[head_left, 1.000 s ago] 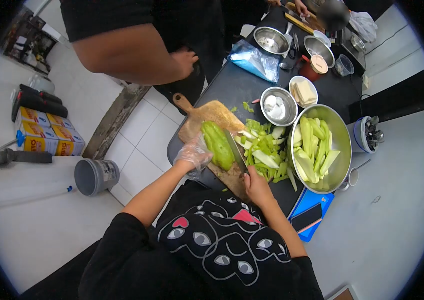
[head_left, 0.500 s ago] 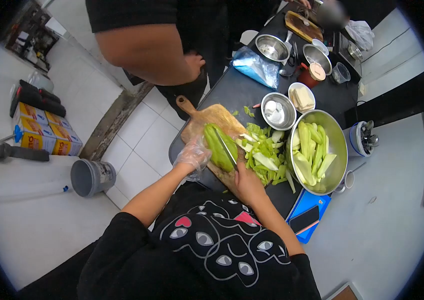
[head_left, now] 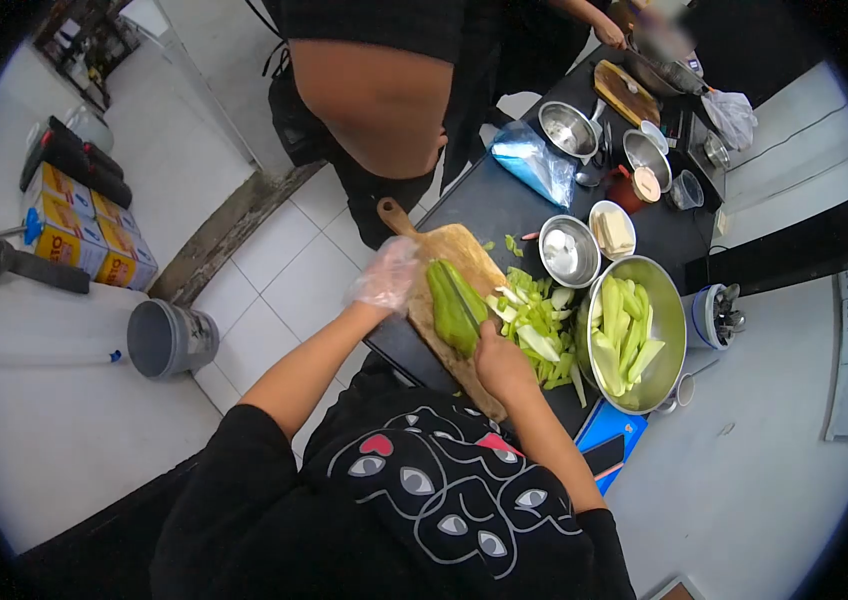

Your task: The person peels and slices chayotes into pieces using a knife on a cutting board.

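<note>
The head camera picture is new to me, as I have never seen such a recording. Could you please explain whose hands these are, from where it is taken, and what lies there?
There is no machine here. The camera sits on a person's head and looks forward and down, so you see that person's own arms. The right grip, a bare hand, holds a knife, its blade against a green vegetable. The left grip, in a clear glove, is beside the vegetable; I see nothing held in it. Below is a wooden board on a dark table. To the right lie cut green pieces and a large metal bowl with longer pieces.
</note>
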Available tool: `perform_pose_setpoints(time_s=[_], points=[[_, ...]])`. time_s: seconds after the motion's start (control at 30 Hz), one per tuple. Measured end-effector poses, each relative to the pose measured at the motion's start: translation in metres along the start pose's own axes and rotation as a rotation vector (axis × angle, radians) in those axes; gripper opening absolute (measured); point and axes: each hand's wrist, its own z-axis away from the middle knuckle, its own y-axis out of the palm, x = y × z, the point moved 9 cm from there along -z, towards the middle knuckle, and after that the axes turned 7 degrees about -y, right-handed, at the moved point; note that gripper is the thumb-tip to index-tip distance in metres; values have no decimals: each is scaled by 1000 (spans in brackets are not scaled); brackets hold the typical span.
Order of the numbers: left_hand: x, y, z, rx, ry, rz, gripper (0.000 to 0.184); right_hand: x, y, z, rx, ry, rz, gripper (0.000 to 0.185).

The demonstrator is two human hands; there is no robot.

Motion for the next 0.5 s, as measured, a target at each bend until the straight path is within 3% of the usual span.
perform_pose_setpoints(time_s=[0.07, 0.13, 0.2, 0.27, 0.33, 0.43, 0.5], points=[[-55, 0, -16, 95, 146, -163, 38, 2, 2, -2, 9, 19, 19, 18], [-94, 26, -24, 126, 466, -315, 44, 9, -4, -4, 43, 48, 20, 18], [-130, 54, -33, 271, 601, -411, 44, 11, -6, -6, 71, 67, 31, 18], [-144, 79, -38, 377, 582, -347, 47, 8, -4, -10, 91, 76, 53, 17], [-128, 107, -49, 439, 407, -124, 52, 7, -4, -13, 85, 52, 54, 17], [-110, 132, -59, 487, 303, -108, 57, 11, -14, -13, 105, 79, 41, 17], [-111, 131, -48, 329, 510, -220, 57, 9, -10, -14, 139, 109, 27, 19]])
